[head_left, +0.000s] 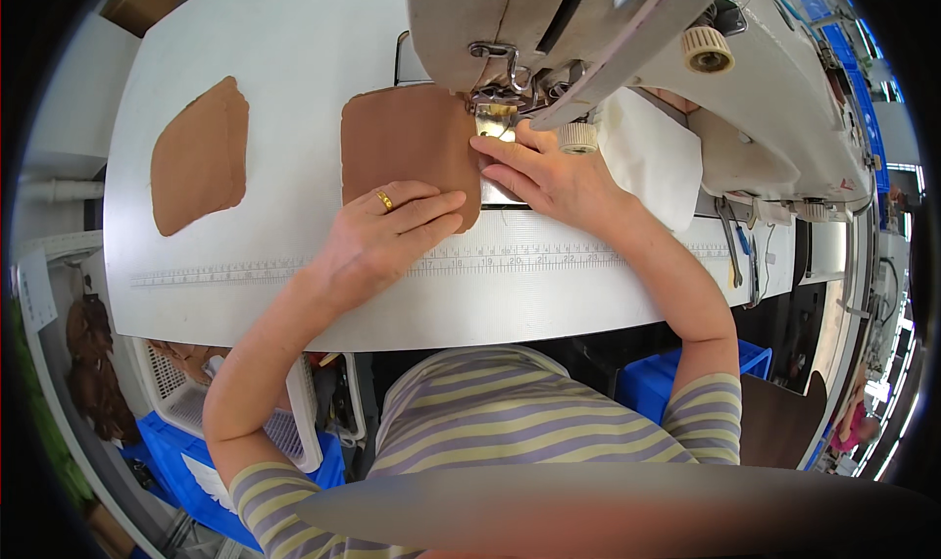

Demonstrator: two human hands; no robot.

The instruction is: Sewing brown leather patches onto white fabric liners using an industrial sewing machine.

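A brown, leather-like panel [397,138] with rounded corners lies flat on the white table of a sewing machine [549,30]. Its right edge reaches the presser foot [498,97], beside a shiny metal plate. My left hand [382,231], a gold ring on one finger, rests on the panel's lower part with fingers stretched out flat. From the right, my right hand [559,172] touches the panel's right edge with its fingertips, just below the presser foot. Its fingers are extended, some partly hidden behind the machine's knob. The needle cannot be made out.
Another brown piece [201,157] lies at the table's left. A printed ruler scale [461,260] runs along the front. White material [652,152] sits under the machine arm, and pliers-like tools [730,241] lie at the right. Below left are a white basket [306,412] and a blue crate [181,461].
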